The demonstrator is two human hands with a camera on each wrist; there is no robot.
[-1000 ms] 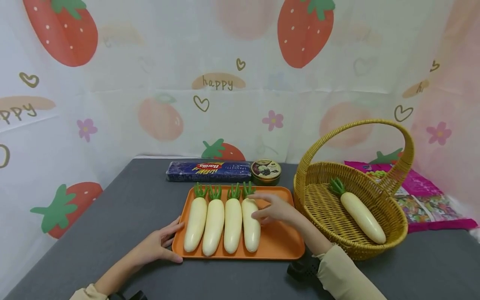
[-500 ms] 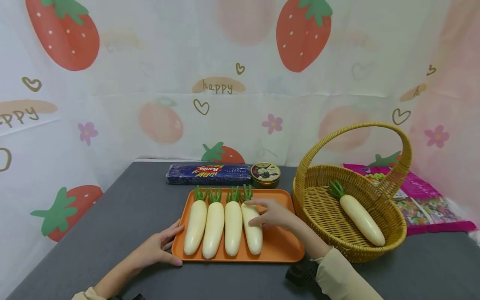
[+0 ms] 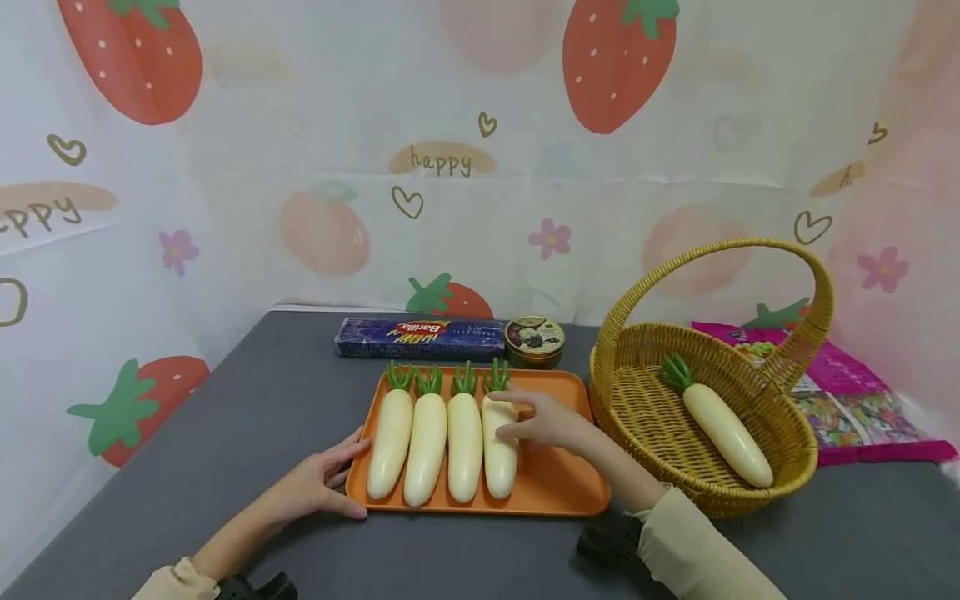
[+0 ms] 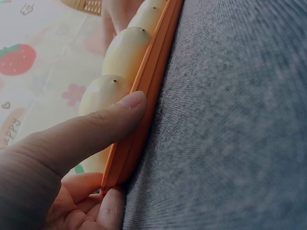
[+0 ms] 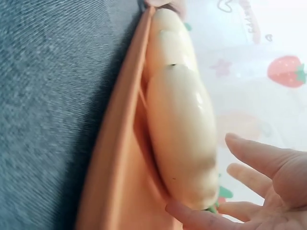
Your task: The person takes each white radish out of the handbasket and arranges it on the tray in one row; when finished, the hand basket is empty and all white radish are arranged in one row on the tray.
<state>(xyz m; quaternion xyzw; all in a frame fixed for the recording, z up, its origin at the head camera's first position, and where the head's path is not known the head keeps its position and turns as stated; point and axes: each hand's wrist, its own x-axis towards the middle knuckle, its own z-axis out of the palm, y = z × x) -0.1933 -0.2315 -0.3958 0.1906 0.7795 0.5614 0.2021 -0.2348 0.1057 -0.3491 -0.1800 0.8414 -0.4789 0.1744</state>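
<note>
White radishes with green stem tops lie side by side on an orange tray. My left hand grips the tray's front left corner, thumb along the front wall and fingers at the left edge. Spread fingers of my right hand are at the rightmost radish, near its stem end. In the right wrist view, the thumb is apart from that radish and a fingertip is low by its stem end. Another radish lies inside a wicker basket.
The basket, with its tall arched handle, stands right of the tray. Behind the tray are a blue spaghetti pack and a round tin. A pink printed bag lies behind the basket. A patterned cloth hangs at the back.
The rightmost radish's lower end has swung slightly right and then back left, so it lies straighter beside the others. My left hand keeps its place at the tray corner.
</note>
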